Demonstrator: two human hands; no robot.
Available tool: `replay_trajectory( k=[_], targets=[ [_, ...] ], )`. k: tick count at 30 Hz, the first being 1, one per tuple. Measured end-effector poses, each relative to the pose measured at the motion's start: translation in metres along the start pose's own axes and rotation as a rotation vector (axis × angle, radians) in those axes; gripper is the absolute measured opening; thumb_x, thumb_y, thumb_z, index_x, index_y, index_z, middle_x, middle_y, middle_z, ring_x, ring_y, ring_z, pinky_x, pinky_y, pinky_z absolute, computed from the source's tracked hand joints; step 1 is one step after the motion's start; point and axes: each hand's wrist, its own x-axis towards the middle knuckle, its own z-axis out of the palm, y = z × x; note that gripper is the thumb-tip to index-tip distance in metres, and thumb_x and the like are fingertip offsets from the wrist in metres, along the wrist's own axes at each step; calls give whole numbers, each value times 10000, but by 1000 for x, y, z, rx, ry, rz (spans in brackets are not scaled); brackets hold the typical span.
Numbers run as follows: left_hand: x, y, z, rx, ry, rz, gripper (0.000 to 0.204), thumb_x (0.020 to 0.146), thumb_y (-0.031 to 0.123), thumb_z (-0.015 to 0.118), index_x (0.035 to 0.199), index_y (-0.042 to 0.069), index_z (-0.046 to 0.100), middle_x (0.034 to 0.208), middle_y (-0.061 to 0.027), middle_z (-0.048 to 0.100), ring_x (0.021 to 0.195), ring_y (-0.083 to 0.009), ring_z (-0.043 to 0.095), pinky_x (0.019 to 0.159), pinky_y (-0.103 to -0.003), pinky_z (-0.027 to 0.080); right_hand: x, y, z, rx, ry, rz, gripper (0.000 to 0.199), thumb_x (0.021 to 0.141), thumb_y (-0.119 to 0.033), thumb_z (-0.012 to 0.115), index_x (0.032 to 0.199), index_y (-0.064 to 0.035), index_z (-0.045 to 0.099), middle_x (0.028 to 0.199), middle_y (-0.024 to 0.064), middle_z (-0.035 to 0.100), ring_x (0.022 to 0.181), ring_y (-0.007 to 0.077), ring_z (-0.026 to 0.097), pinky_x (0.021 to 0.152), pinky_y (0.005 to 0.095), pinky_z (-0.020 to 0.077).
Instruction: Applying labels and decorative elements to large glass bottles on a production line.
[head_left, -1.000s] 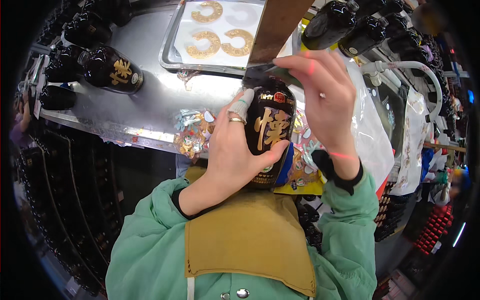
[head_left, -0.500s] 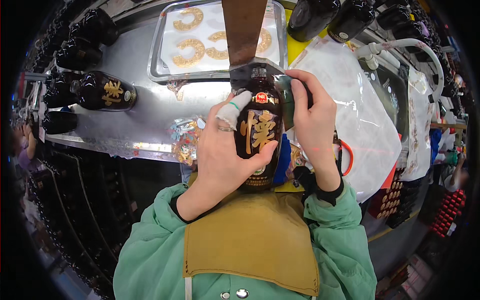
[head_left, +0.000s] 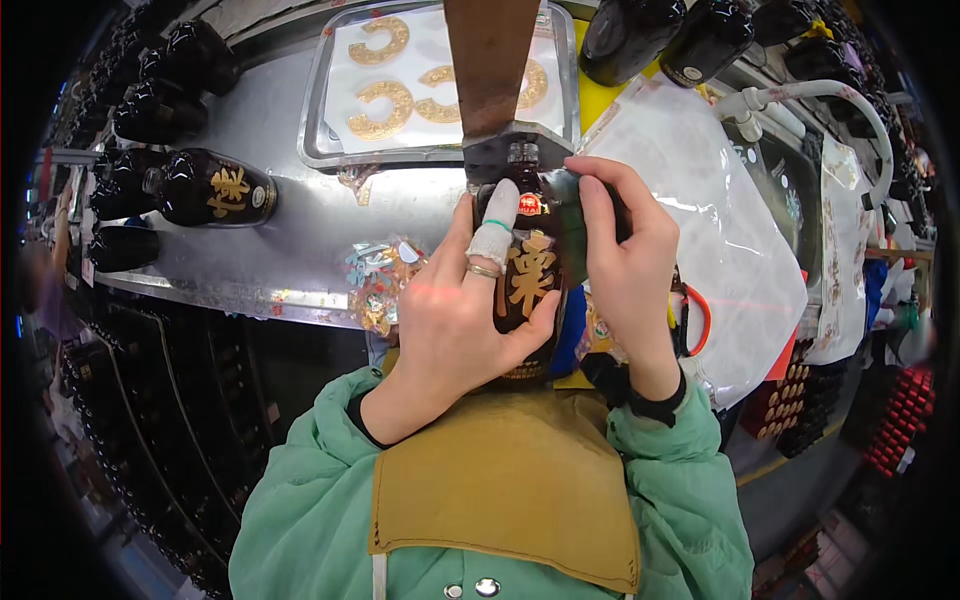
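A dark glossy bottle (head_left: 530, 268) with a large gold character and a small red emblem stands in front of me, its neck pointing away. My left hand (head_left: 445, 315) grips it from the left, thumb on the lower front. One finger, wrapped in a white cover with a green band, lies along the upper front near the emblem. At the bottle's right shoulder, my right hand (head_left: 635, 275) pinches a dark, flat, greenish-black piece (head_left: 570, 222) against the glass; its exact kind cannot be made out. Part of the bottle's base is hidden by my left hand.
Behind the bottle rises a brown upright post (head_left: 487, 70). A metal tray (head_left: 312, 140) bears several gold C-shaped pieces. Foil scraps (head_left: 375, 290) hang at the bench edge. Red-handled scissors (head_left: 700, 320) lie right, beside a white sheet (head_left: 735, 230). Dark bottles (head_left: 215, 188) stand left and far right.
My left hand's covered finger has straightened and moved right, up the bottle's front over its shoulder. The bottle has turned slightly, its gold character now further right. My right hand keeps its pinch.
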Motion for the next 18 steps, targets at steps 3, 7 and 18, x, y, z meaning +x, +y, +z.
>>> replay_trajectory(
  k=[3, 7, 18],
  targets=[
    [-1, -1, -2, -42, -30, -27, 881, 692, 232, 867, 1414, -101, 487, 1352, -332, 574, 1021, -420, 704, 855, -434, 581, 13, 17, -15, -380, 11, -122, 97, 943, -46, 641, 984, -2, 717, 885, 151, 693, 752, 287, 686, 689, 340, 515],
    [-5, -4, 1, -107, -8, -72, 926, 719, 253, 870, 1458, -102, 441, 1272, -308, 626, 999, -399, 697, 859, -415, 565, 21, 0, -12, -167, 72, -256, 107, 952, -55, 635, 1012, -25, 718, 882, 158, 685, 768, 282, 688, 709, 339, 512],
    [-16, -19, -21, -368, -208, -113, 871, 895, 345, 731, 1502, -139, 335, 1290, -298, 615, 1238, -389, 600, 1072, -422, 426, 1, 8, -27, -199, 89, -88, 175, 1015, -77, 568, 1118, 14, 677, 950, 125, 723, 858, 184, 690, 783, 299, 522]
  ],
)
